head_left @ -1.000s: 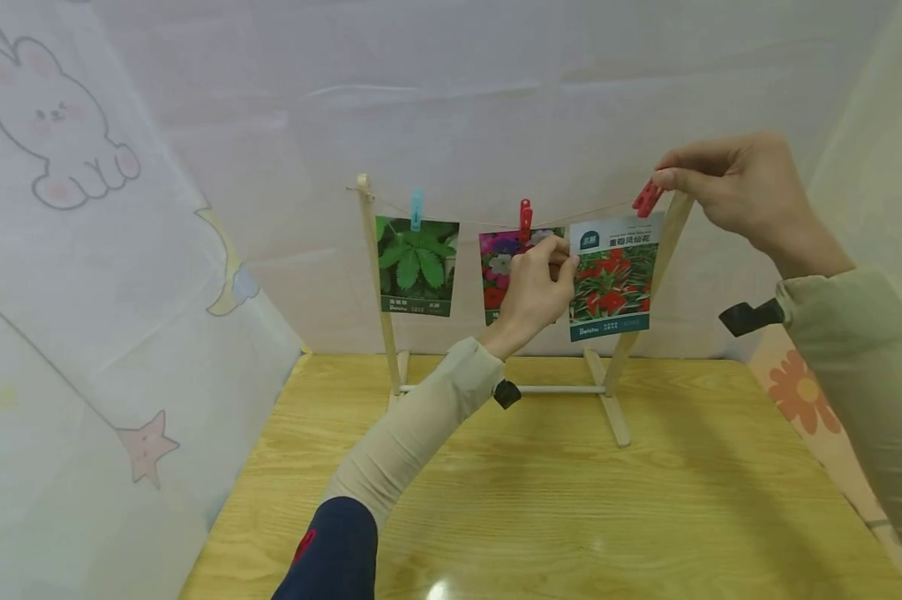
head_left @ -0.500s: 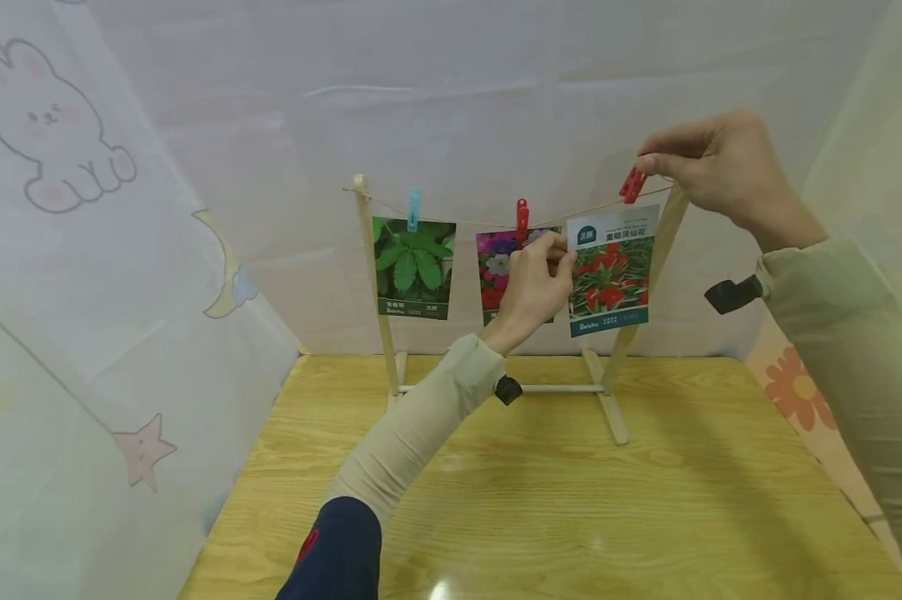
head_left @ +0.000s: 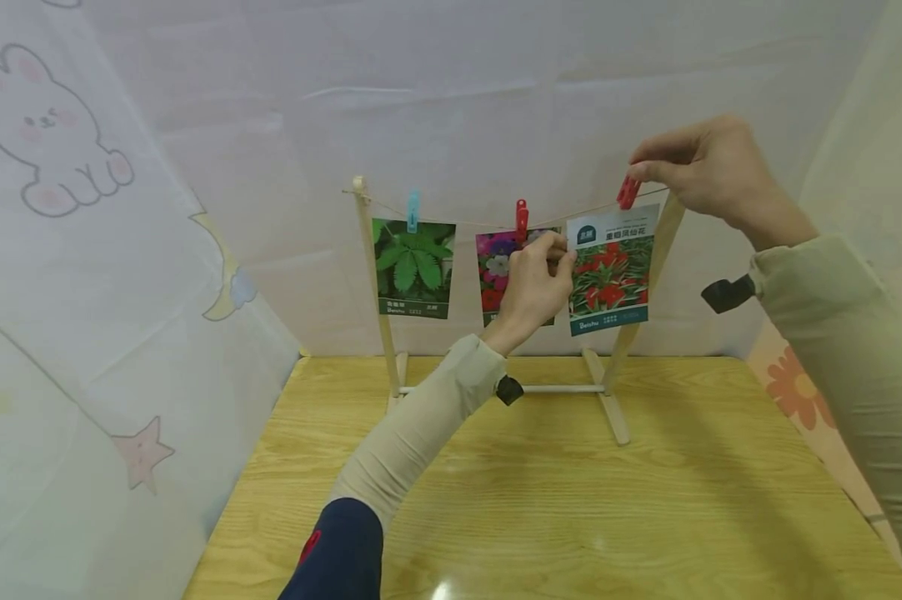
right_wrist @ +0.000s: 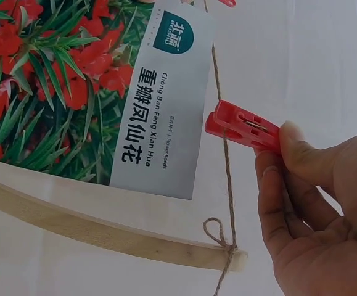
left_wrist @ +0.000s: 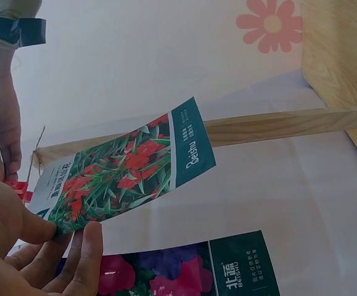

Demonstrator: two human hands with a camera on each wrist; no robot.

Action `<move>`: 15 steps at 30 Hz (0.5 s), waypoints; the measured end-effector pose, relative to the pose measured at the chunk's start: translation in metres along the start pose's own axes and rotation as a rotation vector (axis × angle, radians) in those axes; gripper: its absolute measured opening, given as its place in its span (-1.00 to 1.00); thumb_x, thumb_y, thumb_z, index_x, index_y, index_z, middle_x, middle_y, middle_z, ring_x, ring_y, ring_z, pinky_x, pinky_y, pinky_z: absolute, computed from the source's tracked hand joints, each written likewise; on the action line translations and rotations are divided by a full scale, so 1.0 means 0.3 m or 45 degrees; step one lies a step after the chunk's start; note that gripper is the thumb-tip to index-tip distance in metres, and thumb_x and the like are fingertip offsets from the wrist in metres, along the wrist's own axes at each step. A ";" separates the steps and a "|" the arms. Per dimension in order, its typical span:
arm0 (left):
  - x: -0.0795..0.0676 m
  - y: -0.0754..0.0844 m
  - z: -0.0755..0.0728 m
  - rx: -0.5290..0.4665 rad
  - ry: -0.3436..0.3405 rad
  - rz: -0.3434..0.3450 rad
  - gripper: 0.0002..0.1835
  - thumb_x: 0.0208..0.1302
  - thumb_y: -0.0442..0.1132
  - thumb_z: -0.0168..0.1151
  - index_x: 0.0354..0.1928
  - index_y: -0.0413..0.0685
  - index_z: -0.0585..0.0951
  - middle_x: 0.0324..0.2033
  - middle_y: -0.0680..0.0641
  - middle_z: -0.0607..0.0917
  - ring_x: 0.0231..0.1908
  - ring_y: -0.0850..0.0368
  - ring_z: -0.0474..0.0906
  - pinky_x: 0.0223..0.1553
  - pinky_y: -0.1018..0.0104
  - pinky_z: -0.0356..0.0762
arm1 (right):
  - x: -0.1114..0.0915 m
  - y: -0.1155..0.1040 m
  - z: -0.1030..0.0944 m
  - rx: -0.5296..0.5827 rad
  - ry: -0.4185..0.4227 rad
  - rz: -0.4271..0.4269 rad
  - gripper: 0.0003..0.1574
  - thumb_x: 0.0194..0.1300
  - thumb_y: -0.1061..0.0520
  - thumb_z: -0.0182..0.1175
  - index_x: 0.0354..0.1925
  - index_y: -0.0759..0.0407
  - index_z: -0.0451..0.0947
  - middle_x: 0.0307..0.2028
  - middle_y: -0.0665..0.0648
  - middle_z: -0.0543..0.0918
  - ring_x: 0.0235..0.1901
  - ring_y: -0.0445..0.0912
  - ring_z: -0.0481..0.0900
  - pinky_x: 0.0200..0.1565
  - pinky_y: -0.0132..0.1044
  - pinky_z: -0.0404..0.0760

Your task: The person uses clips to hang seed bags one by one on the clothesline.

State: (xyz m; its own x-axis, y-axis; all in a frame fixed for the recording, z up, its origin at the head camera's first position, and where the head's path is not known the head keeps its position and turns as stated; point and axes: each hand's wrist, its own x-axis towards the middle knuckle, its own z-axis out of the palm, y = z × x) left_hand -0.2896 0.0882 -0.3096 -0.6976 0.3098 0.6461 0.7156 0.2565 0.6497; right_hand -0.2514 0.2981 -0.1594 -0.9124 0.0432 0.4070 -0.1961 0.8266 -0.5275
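Observation:
My left hand pinches the left edge of a seed packet with red flowers and a white top. In the right wrist view the packet's top edge lies close to the twine, apart from the clothespin. My right hand pinches a red clothespin between thumb and fingers; its tip straddles the twine. To the left, a packet of purple and red flowers, partly behind my left hand, hangs from another red clothespin. A green-leaf packet hangs from a blue clothespin.
The twine is strung between two wooden posts of a stand with a white crossbar and splayed feet. It stands at the back of a wood-grain table. A pale printed sheet closes off the back and sides.
My right hand has moved left with the red clothespin, bringing it nearer the twine above the packet. The packet in my left hand has risen very slightly; the hanging packets stay in place.

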 end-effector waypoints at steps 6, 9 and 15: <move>-0.002 0.000 0.001 0.002 -0.003 -0.001 -0.76 0.62 -0.29 0.17 0.13 -0.29 0.66 -0.10 -0.20 0.85 -0.28 0.12 0.75 -0.28 0.59 0.58 | 0.003 0.002 0.011 -0.030 -0.033 0.005 -0.49 0.51 -0.16 0.34 0.20 0.14 0.76 -0.19 -0.32 0.76 -0.13 -0.36 0.52 -0.29 -0.45 0.48; -0.003 0.002 0.003 -0.001 -0.004 0.005 -0.76 0.62 -0.29 0.18 0.13 -0.29 0.66 -0.10 -0.20 0.85 -0.29 0.14 0.74 -0.30 0.58 0.57 | 0.001 0.005 0.012 -0.035 -0.041 0.001 -0.49 0.51 -0.14 0.34 0.20 0.16 0.76 -0.17 -0.31 0.77 -0.18 -0.37 0.51 -0.34 -0.45 0.46; 0.001 0.008 -0.005 0.001 -0.005 0.010 -0.75 0.63 -0.29 0.17 0.14 -0.29 0.66 -0.10 -0.19 0.85 -0.32 0.15 0.71 -0.33 0.56 0.56 | 0.005 0.002 0.013 -0.047 -0.061 0.007 -0.48 0.53 -0.14 0.32 0.22 0.16 0.75 -0.13 -0.26 0.78 -0.17 -0.30 0.52 -0.36 -0.40 0.45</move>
State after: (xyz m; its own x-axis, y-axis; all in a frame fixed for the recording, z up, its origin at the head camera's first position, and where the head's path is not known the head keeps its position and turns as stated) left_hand -0.2880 0.0877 -0.3072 -0.6921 0.3152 0.6494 0.7208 0.2552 0.6444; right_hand -0.2542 0.2964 -0.1621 -0.9298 0.0216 0.3675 -0.1786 0.8465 -0.5016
